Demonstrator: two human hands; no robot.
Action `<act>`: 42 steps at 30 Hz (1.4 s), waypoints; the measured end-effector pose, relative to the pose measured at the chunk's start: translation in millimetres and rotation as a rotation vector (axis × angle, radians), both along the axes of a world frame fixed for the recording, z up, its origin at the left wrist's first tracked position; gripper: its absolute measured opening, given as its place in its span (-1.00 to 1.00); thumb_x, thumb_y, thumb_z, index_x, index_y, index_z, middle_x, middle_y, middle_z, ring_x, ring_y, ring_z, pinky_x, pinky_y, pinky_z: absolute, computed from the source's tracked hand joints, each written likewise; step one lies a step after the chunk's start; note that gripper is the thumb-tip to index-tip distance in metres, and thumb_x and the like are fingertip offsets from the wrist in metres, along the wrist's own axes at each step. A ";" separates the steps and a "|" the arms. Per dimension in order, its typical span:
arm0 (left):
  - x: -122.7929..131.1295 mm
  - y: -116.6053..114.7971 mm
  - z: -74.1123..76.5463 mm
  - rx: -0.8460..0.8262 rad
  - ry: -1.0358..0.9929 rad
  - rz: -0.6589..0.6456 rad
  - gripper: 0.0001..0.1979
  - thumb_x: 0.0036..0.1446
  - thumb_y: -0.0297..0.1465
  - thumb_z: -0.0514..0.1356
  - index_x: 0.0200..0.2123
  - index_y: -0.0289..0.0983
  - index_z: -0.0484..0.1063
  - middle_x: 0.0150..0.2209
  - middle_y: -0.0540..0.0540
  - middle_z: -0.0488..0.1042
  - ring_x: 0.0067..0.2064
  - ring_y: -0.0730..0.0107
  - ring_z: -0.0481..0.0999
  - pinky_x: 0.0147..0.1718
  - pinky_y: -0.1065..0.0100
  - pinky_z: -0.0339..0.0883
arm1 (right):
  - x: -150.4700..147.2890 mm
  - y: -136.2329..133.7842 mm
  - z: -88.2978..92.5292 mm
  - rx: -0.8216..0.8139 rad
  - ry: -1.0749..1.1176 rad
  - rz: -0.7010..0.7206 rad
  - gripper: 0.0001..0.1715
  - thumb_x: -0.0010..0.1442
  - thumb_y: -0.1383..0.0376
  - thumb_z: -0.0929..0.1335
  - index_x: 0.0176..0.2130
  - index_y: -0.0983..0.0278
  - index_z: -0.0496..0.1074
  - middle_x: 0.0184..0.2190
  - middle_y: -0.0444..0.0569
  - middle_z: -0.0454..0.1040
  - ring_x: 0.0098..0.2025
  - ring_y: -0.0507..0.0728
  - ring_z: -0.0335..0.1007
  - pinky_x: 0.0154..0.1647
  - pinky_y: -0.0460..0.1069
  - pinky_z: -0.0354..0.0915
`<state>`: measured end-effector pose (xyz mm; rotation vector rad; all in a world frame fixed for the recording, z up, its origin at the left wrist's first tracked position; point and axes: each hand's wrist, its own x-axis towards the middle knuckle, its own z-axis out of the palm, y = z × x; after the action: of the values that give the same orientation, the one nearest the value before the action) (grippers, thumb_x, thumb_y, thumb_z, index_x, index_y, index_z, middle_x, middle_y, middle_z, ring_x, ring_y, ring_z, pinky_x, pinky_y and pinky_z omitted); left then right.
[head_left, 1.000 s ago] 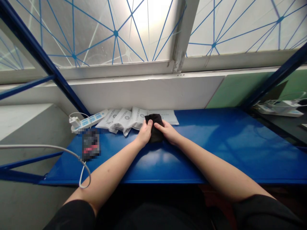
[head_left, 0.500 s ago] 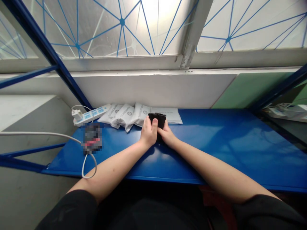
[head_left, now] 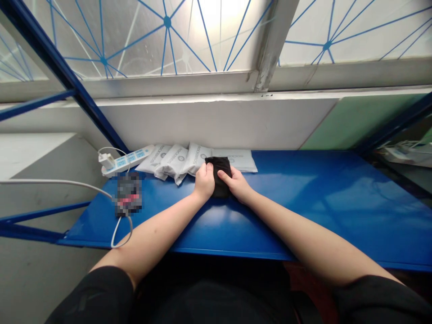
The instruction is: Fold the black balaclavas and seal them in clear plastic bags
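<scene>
A folded black cloth (head_left: pixel 221 177) lies on the blue metal shelf (head_left: pixel 324 211), just in front of a flat white packet (head_left: pixel 235 160). My left hand (head_left: pixel 204 182) grips its left side, and my right hand (head_left: pixel 236 184) presses its fingers onto its right side. The cloth's lower part shows between my wrists. Two more printed white packets (head_left: pixel 173 163) (head_left: pixel 195 159) lie to the left, close to my left hand, and part of the flat packet is hidden by the cloth.
A white power strip (head_left: pixel 126 160) with a plug and cord sits at the shelf's back left. A pixelated dark object (head_left: pixel 128 194) lies in front of it, crossed by a white cable (head_left: pixel 67 182). A white wall and window stand behind the shelf.
The black cloth has gone from a bunched shape between my hands to lying flatter and longer on the shelf. My hands have moved slightly apart to either side of it.
</scene>
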<state>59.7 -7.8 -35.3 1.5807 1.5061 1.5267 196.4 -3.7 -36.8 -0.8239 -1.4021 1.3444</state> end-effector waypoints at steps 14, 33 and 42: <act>-6.2 7.6 -6.3 0.002 -0.155 0.014 -0.52 0.40 -0.09 -0.08 -0.36 -0.28 0.42 -0.35 -0.12 0.51 -0.23 0.26 0.51 -0.18 0.29 0.36 | 2.5 -4.0 6.1 -0.016 0.016 0.091 -0.35 0.06 0.06 0.53 0.09 0.21 0.46 0.08 0.04 0.53 0.16 0.31 0.42 0.24 0.22 0.29; -1.6 1.4 -2.0 0.266 0.520 -0.091 -0.72 0.13 -0.59 0.08 -0.13 -0.24 0.44 -0.07 -0.17 0.48 0.03 0.16 0.43 0.06 0.14 0.25 | 27.4 40.2 -6.0 -0.434 0.487 -0.470 -0.56 0.01 0.18 0.52 -0.09 0.14 0.44 -0.15 -0.05 0.62 -0.15 0.26 0.59 -0.11 0.21 0.55; -1.1 -2.1 -1.2 0.302 0.588 0.001 -0.48 0.19 -0.31 0.24 0.21 -0.22 0.28 0.22 -0.30 0.28 0.25 -0.04 0.22 0.21 -0.04 0.07 | 23.4 7.7 22.4 -0.257 0.483 -0.254 -0.49 0.06 0.09 0.47 -0.03 0.25 0.46 -0.13 0.04 0.61 -0.13 0.31 0.59 -0.09 0.19 0.53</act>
<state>58.6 -9.9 -36.5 2.3583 1.6101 1.4063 219.7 3.9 -14.5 -0.7479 -0.7355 1.4209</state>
